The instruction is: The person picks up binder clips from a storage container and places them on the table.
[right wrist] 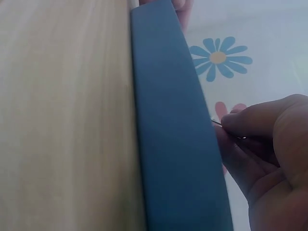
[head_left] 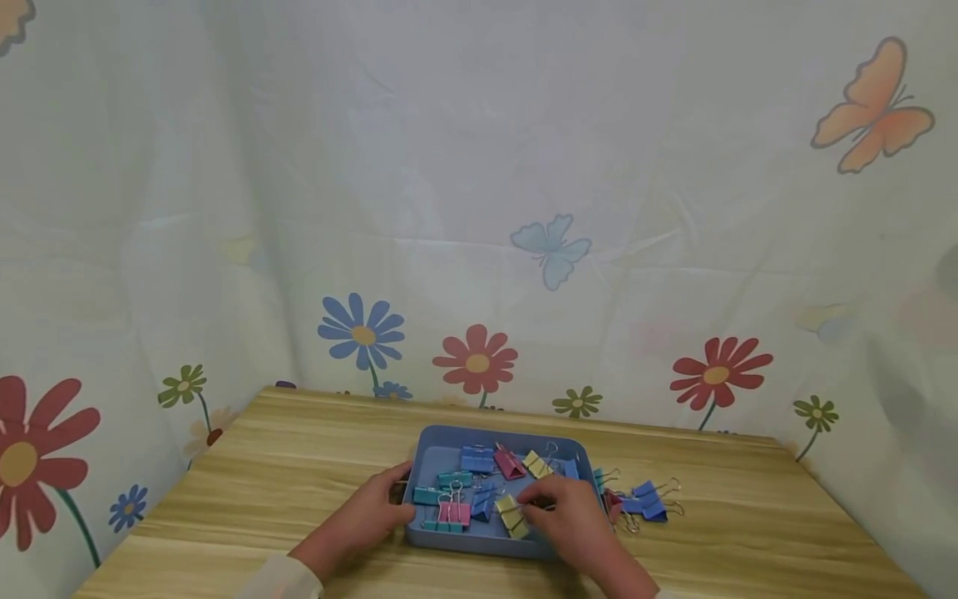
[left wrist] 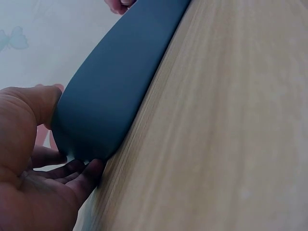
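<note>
Left hand (head_left: 374, 504): we grip the blue tray (head_left: 471, 543), fingers clamped on one end.
Right hand (head_left: 572, 517): we pinch a yellow clip (head_left: 512, 519), finger and thumb together.

Clock directions run from the centre of the head view.

1. Off-white, creased sheet backdrop (head_left: 449, 125), spanning 9 o'clock through 12 to 3.
2. Grey-outlined orange butterfly print (head_left: 868, 115) at 2 o'clock, far out.
3. Pale blue butterfly print (head_left: 552, 249), also at 2 o'clock, near the centre.
4. Blue, many-petalled flower print (head_left: 362, 335) with a yellow-orange middle, between 8 and 9.
5. Red flower print (head_left: 476, 363) at 6 o'clock.
6. Small green flower print (head_left: 576, 403), between 4 and 5.
7. Yellowish-brown wood-grain tabletop (head_left: 314, 449) at 6 o'clock, below the prints.
</note>
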Demonstrator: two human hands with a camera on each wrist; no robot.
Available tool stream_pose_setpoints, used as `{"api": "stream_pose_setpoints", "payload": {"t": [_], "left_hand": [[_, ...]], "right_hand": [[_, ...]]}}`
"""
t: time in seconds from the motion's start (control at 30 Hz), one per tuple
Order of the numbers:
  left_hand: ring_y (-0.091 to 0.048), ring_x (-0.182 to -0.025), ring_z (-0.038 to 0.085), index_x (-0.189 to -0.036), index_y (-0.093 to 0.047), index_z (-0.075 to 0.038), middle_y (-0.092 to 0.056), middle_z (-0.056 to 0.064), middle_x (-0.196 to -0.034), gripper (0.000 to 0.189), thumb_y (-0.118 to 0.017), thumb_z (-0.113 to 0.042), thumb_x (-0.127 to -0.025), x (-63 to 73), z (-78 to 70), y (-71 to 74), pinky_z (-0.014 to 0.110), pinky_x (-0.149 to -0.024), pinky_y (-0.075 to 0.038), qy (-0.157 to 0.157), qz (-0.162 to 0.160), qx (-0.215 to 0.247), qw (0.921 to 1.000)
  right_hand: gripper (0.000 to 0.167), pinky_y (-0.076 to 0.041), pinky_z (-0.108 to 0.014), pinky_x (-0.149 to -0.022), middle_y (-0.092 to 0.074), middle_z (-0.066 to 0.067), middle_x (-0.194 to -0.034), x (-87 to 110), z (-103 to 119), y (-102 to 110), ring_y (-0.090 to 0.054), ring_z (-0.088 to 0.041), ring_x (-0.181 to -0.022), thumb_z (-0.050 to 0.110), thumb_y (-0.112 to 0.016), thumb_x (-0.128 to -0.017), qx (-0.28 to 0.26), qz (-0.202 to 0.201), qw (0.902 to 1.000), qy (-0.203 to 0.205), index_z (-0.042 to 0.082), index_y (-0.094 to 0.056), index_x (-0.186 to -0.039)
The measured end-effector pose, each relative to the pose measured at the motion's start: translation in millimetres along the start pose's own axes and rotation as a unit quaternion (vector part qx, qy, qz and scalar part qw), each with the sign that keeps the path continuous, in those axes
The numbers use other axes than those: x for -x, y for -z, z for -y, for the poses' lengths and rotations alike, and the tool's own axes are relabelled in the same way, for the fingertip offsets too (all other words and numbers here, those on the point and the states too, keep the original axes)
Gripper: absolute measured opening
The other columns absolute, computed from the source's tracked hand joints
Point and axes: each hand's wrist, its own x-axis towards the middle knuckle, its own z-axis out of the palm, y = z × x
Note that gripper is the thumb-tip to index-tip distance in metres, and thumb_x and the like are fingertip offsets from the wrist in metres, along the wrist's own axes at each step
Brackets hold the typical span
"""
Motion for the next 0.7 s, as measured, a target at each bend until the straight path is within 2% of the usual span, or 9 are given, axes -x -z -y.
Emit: {"api": "stream_pose_setpoints", "payload": {"t": [0.17, 0.53, 0.7], "left_hand": [[-0.046, -0.126, 0.028, -0.149, -0.03, 0.005, -0.043, 0.023, -0.147, 0.082, -0.062, -0.005, -0.074, 0.0, 0.6, -0.3, 0.043, -0.1, -0.039, -0.003, 0.001, 0.005, 1.0], [-0.048, -0.122, 0.026, -0.149, -0.03, 0.005, -0.044, 0.022, -0.146, 0.081, -0.062, -0.005, -0.075, -1.2, 2.4, 0.4, 0.038, -0.096, -0.041, -0.006, 0.002, 0.002, 1.0], [-0.049, -0.12, 0.026, -0.149, -0.03, 0.005, -0.045, 0.022, -0.145, 0.081, -0.062, -0.005, -0.075, -0.6, 0.9, 0.2, 0.039, -0.096, -0.041, -0.004, 0.002, 0.001, 1.0]], "right_hand": [[0.009, -0.052, -0.022, -0.065, -0.072, 0.005, -0.09, 0.7, 2.2, 8.1, -0.067, -0.014, -0.083, 0.012, -0.071, -0.083, 0.004, -0.023, 0.9997, -0.006, 0.017, -0.076, -0.089], [0.013, -0.05, -0.02, -0.065, -0.07, 0.007, -0.086, -0.9, 6.3, 26.5, -0.062, -0.006, -0.077, 0.008, -0.073, -0.081, -0.013, -0.093, 0.9942, -0.053, 0.02, -0.075, -0.084], [0.012, -0.053, -0.023, -0.066, -0.071, 0.006, -0.087, -1.3, 5.2, 35.0, -0.063, -0.007, -0.078, 0.008, -0.072, -0.082, -0.016, -0.104, 0.9914, -0.078, 0.019, -0.076, -0.087]]}}
